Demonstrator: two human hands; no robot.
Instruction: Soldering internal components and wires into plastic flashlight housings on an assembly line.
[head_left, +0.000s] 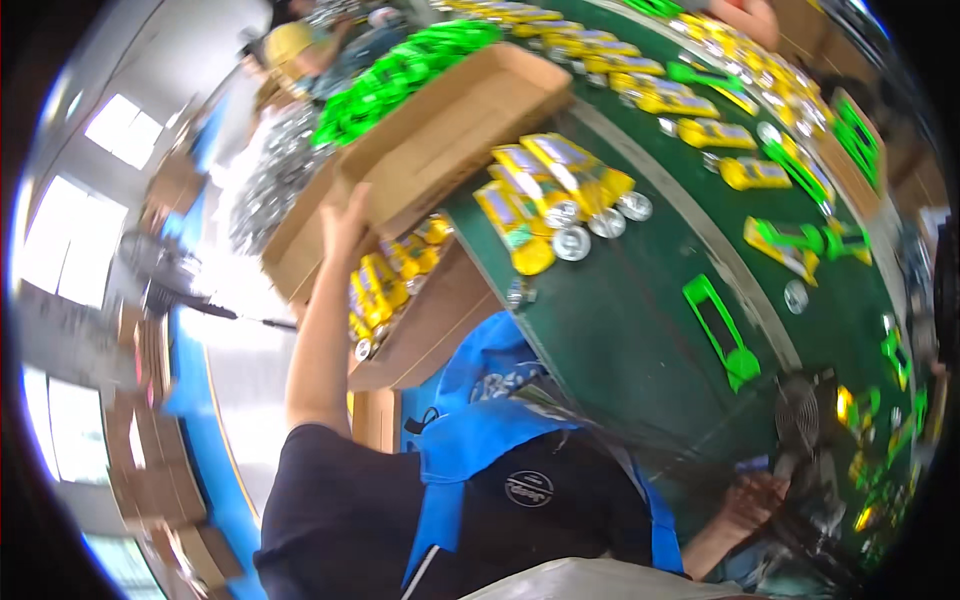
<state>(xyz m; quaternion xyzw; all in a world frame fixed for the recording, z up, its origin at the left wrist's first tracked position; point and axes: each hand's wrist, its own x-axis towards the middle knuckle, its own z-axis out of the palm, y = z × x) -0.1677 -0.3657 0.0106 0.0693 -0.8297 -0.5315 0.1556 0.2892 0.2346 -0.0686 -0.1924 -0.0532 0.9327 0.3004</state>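
Observation:
My left hand [345, 225] is closed on the near edge of a shallow brown cardboard tray [450, 125], which sits tilted at the left edge of the green table. Below that tray, a cardboard box [420, 335] holds several yellow packs with round silvery ends [375, 290]. Over at the lower right, my right hand [755, 502] has its fingers curled beside a small fan [798, 412]. A small bluish thing shows at its fingertips, too blurred to name. Similar yellow packs [545, 185] lie in a cluster on the table ahead of me.
A bright green plastic frame [722, 330] lies on the green table [620, 340]. Green parts [400, 75] are heaped beyond the tray, beside clear wrapped pieces [275, 185]. Rows of yellow packs [660, 95] line the far side, where other people work. A standing fan [160, 260] is at left.

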